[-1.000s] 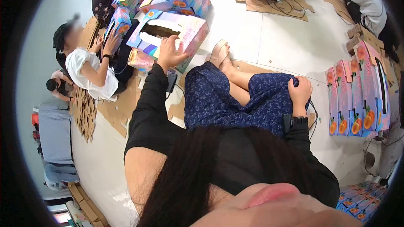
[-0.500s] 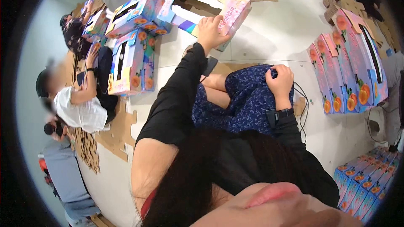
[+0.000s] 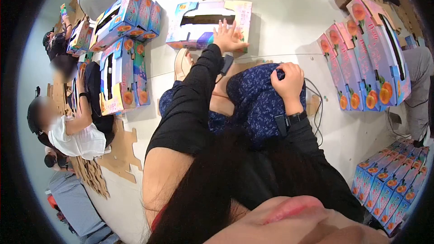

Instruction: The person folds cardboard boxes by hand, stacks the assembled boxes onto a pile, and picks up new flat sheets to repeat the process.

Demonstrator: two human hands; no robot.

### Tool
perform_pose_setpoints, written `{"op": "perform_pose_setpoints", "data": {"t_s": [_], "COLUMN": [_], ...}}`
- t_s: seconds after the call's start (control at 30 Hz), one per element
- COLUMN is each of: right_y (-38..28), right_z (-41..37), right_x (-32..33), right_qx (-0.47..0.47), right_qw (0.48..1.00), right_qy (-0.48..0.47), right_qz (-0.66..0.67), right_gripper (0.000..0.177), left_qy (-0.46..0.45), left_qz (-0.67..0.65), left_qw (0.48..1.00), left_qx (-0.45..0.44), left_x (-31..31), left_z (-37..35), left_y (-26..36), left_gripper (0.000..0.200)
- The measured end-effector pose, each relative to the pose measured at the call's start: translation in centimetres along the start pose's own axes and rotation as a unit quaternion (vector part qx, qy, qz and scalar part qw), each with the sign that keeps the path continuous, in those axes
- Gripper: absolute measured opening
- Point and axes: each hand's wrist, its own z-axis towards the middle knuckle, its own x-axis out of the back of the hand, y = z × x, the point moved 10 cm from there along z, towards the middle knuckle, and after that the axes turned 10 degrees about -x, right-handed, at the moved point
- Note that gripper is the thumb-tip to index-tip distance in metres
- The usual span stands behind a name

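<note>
My left hand (image 3: 229, 39) lies on the near right part of a printed fruit carton (image 3: 246, 10), its fingers spread over the top and the thumb stretched to the right. The carton rests on the floor in front of me, with a long dark opening in its top bordered by white. Colourful peach pictures and lettering cover its sides. My right hand (image 3: 290, 82) rests loosely on my knee, over the blue patterned skirt (image 3: 253, 95), and holds nothing. Its fingers drape over the cloth with the thumb apart.
Similar cartons stand at the left (image 3: 124, 74) and in a row at the right (image 3: 368, 58). More stacked cartons (image 3: 391, 185) are at lower right. A person in a white top (image 3: 79, 131) sits at left. Flat cardboard (image 3: 122, 153) and black cables (image 3: 318, 104) lie on the floor.
The carton in front has gone from tilted and slanting to lying squarely on the floor. My left hand has stayed on it, its fingers spreading wider. The whole view has shifted slightly.
</note>
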Motion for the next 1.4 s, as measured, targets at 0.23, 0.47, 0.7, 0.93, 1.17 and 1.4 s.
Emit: {"op": "perform_pose_setpoints", "data": {"t_s": [0.23, 0.47, 0.7, 0.93, 1.17, 1.4], "right_y": [0.0, -0.2, 0.1, 0.3, 0.2, 0.3], "right_z": [0.1, -0.1, -0.2, -0.1, -0.2, 0.0], "right_x": [0.1, -0.6, -0.8, -0.6, -0.6, -0.8], "right_qx": [0.008, 0.009, 0.009, 0.013, 0.013, 0.003], "right_qw": [1.000, 0.999, 0.999, 0.999, 0.998, 0.997], "right_qy": [0.013, 0.006, 0.009, 0.006, 0.017, -0.002], "right_qz": [-0.013, -0.037, -0.051, -0.050, -0.055, -0.077], "right_gripper": [0.015, 0.015, 0.017, 0.018, 0.020, 0.019], "left_qy": [0.011, 0.036, 0.042, 0.031, 0.004, 0.031], "left_qz": [0.037, -0.005, -0.018, -0.040, 0.005, -0.067], "left_qw": [0.999, 0.999, 0.998, 0.987, 0.981, 0.980], "left_qx": [0.013, -0.008, -0.041, -0.153, -0.192, -0.185], "left_x": [-0.8, -2.1, -3.8, -2.8, -2.5, -1.7], "left_z": [-8.3, -8.6, -4.9, -5.5, -7.8, -8.5], "left_y": [-6.0, -2.2, 5.3, 8.9, 10.0, 9.6], "left_gripper": [0.103, 0.104, 0.093, 0.079, 0.071, 0.070]}}
